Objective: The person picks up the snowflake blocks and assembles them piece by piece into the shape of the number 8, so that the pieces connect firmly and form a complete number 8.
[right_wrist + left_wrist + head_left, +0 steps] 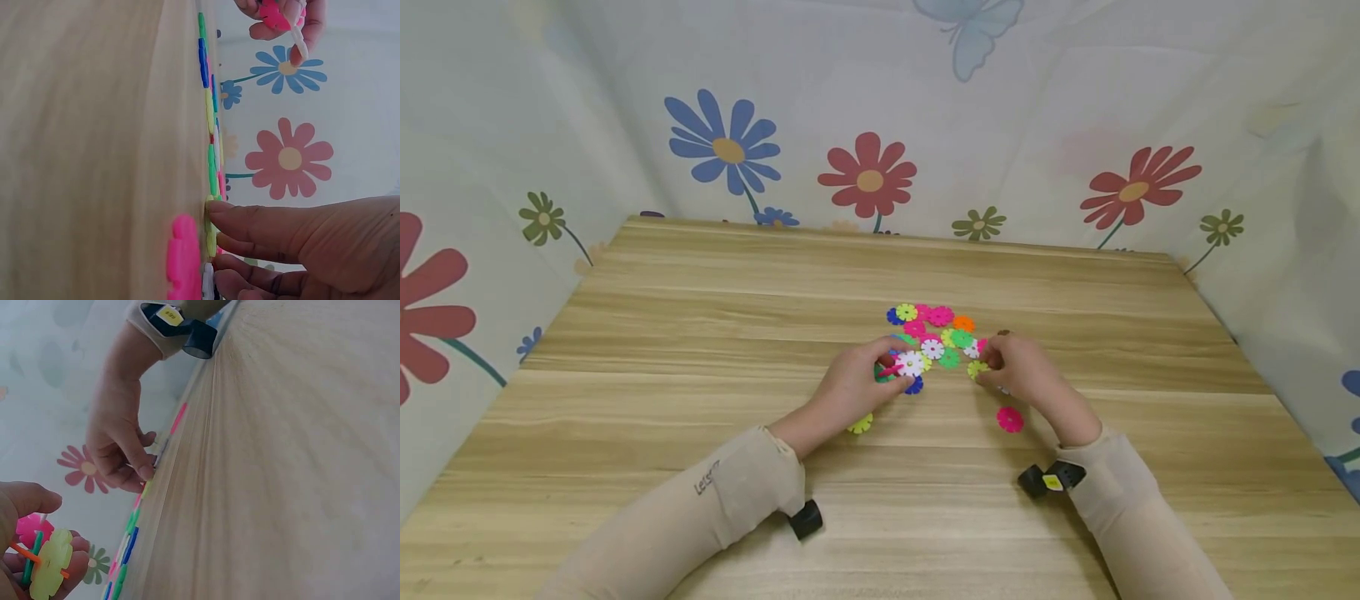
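My left hand (852, 379) grips a small cluster of interlocked plastic flower-shaped discs, lifted over the table. In the head view its white disc (912, 363) faces up; the left wrist view shows a pale yellow disc (52, 564), a pink disc (31, 530), and green and orange ones edge-on. My right hand (1030, 367) is down at the tabletop, thumb and fingertips pinching a yellow disc (210, 237) by its edge. A pink disc (1010, 419) lies flat just in front of that hand.
Several loose discs in blue, pink, green, white and an orange disc (964, 323) lie between and beyond the hands. A yellow disc (861, 424) sits below the left wrist. Flower-printed cloth (1000, 150) stands behind the wooden table (760, 275).
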Tool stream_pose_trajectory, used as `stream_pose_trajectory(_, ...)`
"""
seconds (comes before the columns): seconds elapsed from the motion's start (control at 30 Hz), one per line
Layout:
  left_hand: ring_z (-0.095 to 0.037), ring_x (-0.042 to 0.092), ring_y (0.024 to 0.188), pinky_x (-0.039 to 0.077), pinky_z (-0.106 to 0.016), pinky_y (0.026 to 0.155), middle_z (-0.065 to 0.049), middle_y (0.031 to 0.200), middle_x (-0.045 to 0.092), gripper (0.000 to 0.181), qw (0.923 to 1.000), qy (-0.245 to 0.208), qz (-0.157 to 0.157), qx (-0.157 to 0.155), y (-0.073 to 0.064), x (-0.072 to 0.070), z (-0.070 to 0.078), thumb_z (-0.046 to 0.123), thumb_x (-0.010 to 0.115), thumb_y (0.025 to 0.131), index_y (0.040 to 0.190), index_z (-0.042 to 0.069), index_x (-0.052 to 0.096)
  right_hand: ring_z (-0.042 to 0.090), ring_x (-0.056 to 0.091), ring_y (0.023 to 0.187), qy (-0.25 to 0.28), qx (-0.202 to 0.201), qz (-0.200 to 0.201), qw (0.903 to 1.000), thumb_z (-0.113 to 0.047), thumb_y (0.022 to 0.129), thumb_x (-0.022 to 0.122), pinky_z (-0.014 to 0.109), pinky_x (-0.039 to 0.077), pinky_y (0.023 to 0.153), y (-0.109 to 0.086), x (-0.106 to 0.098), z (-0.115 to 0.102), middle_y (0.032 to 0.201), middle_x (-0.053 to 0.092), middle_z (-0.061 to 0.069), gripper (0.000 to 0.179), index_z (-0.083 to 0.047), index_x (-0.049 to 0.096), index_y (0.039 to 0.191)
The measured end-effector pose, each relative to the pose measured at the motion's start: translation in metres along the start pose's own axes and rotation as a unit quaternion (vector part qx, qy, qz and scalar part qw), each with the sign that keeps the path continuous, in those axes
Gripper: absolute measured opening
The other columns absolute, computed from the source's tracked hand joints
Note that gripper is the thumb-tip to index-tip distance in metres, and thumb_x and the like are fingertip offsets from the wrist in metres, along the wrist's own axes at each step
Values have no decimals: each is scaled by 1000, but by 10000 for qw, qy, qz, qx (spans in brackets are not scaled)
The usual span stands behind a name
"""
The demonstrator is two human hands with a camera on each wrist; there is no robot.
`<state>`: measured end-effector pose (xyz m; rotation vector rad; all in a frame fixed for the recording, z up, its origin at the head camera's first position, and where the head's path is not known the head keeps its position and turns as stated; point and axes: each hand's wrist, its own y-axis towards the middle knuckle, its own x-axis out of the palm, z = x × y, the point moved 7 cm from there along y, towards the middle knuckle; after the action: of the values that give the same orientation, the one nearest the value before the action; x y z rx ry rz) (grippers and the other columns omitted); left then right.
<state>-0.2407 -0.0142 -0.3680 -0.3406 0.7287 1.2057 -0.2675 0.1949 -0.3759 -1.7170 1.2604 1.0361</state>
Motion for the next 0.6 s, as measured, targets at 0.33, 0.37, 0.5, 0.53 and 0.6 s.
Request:
stream_pose_trajectory(0.33,-17,62,89,52,-29,74,-3,98,70,38,10000,-38,34,3,-1,0,1,20,75,84,119,14,64,19,50,72,273,21,-64,9996,-12,81,75,27,40,63,0,2,1,81,56,8,26,-2,57,98)
stream_pose_trajectory(0.37,-18,62,89,52,-29,74,-3,98,70,38,10000,-62,31,2,-1,0,1,19,75,84,120,13,64,19,50,71,325,-4,-50,9995,-11,81,74,27,40,62,0,2,1,80,57,9,26,-2,57,98)
stream_pose_trajectory(0.5,-18,60,87,50,-28,72,-3,97,68,39,9999,-124,-23,18,-1,0,1,18,74,84,121,11,63,17,53,67,536,-143,15,9985,-5,84,69,26,43,61,-1,-1,0,81,60,11,21,2,59,101)
stream_pose_trajectory(0.53,-18,59,86,50,-28,72,-3,97,68,39,9999,-132,-43,25,0,0,1,18,74,84,121,11,63,17,54,66,619,-170,10,9979,-4,85,68,26,44,60,-1,-1,-1,81,61,12,19,3,59,101)
stream_pose_trajectory(0.6,-18,58,86,50,-28,73,-3,96,68,39,9998,-151,-87,25,0,1,2,18,74,85,121,11,63,15,55,66,771,-171,-1,9969,-4,87,66,25,45,60,-1,-2,-1,82,61,13,15,4,60,99)
